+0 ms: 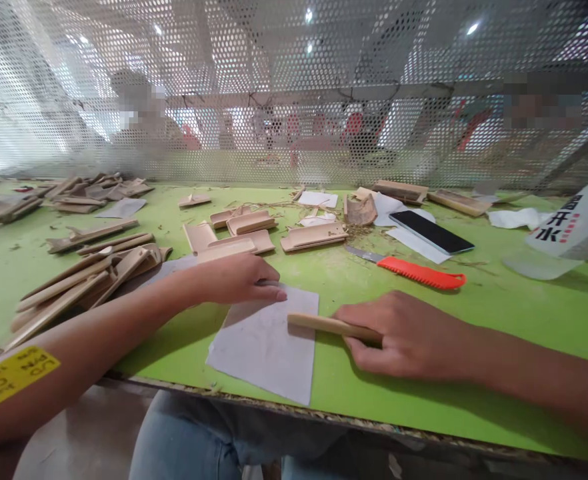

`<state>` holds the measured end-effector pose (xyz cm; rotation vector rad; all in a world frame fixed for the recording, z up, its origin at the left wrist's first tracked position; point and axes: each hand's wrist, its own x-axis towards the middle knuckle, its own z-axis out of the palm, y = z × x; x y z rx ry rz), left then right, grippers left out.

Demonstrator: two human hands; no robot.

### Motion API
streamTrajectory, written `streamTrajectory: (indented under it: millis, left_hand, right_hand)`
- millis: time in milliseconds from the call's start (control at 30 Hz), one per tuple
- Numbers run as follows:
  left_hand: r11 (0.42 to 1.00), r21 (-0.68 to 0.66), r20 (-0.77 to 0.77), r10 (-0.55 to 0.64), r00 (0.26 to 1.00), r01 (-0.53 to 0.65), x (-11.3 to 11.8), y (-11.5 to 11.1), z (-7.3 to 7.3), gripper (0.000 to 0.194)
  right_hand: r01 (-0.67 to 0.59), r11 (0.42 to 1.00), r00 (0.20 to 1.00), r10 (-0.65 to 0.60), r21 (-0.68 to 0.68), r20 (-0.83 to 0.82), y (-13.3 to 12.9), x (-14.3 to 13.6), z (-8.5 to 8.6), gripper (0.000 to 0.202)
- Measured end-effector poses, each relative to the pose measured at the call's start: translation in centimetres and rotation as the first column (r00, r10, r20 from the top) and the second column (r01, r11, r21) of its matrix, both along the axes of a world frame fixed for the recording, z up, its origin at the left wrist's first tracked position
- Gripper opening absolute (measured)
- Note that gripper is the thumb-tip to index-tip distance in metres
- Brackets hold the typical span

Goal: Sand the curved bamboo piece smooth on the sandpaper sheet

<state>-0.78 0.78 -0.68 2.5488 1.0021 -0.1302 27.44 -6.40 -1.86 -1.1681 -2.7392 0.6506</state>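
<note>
My right hand (394,333) is closed round a narrow bamboo strip (319,323), whose free end points left over a pale grey sheet of paper (267,360). This sheet lies flat near the table's front edge. At its upper edge, my left hand (239,277) rests with curled fingers and the thumb against the paper; the fingertips are partly hidden. Just beyond that hand lie several cut bamboo pieces (229,248). A knife with an orange-red handle (421,272) lies beyond my right hand, its blade toward the left.
Bamboo strips (84,280) are heaped at the left, with another pile (99,190) farther back. A phone (431,231) lies on papers at the right, near a translucent plastic container (564,230). A perforated screen (294,107) stands along the back; people show dimly behind it.
</note>
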Motion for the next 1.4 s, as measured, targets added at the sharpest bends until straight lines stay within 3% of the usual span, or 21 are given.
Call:
streamTrajectory:
  millis: [67,167,333,467,633,767,933,1067,1233,1400]
  left_hand:
    - [1.000,0.005,0.000,0.007,1.000,-0.007,0.1,-0.1,0.1,0.047]
    - [1.000,0.005,0.001,0.012,1.000,-0.012,0.2,-0.1,0.1,0.047]
    - [1.000,-0.007,0.006,0.001,1.000,-0.001,0.3,-0.1,0.2,0.047]
    - [1.000,-0.006,0.008,0.016,1.000,-0.016,0.3,0.0,0.2,0.048]
    - [1.000,-0.008,0.001,0.011,1.000,-0.011,0.2,0.0,0.1,0.046]
    - [1.000,0.002,0.002,0.019,1.000,-0.019,0.2,-0.1,0.2,0.046]
    - [1.000,-0.009,0.001,0.004,1.000,-0.004,0.2,-0.1,0.2,0.045]
    - [1.000,0.002,0.012,0.009,1.000,-0.009,0.2,-0.1,0.2,0.046]
    - [1.000,-0.012,0.015,0.010,1.000,-0.010,0.1,-0.1,0.2,0.047]
    - [1.000,0.007,0.013,0.008,1.000,-0.008,0.0,0.0,0.1,0.047]
  right_hand:
    - [-0.034,0.997,0.999,0.034,0.066,0.013,0.1,0.1,-0.2,0.011]
    - [0.015,0.987,0.999,-0.022,0.159,0.041,0.1,0.3,-0.4,0.012]
    - [-0.077,0.993,0.997,0.075,0.091,0.025,0.0,0.6,-0.3,0.009]
    - [0.055,0.990,0.997,-0.061,0.130,0.044,0.2,0.5,-0.1,0.013]
    - [0.018,0.999,1.000,-0.019,-0.047,-0.011,0.1,0.0,0.3,0.017]
    - [0.168,0.981,0.985,-0.170,-0.096,-0.018,0.2,-0.2,0.9,0.019]
    - [0.110,0.971,0.992,-0.119,-0.212,-0.032,0.1,-0.3,1.1,0.021]
    - [0.225,0.957,0.971,-0.236,-0.185,-0.040,0.3,-0.3,1.0,0.018]
    - [0.124,0.950,0.990,-0.140,-0.287,-0.034,0.0,-0.6,1.6,0.020]
    - [0.243,0.960,0.968,-0.249,-0.143,-0.030,0.3,-0.5,1.3,0.017]
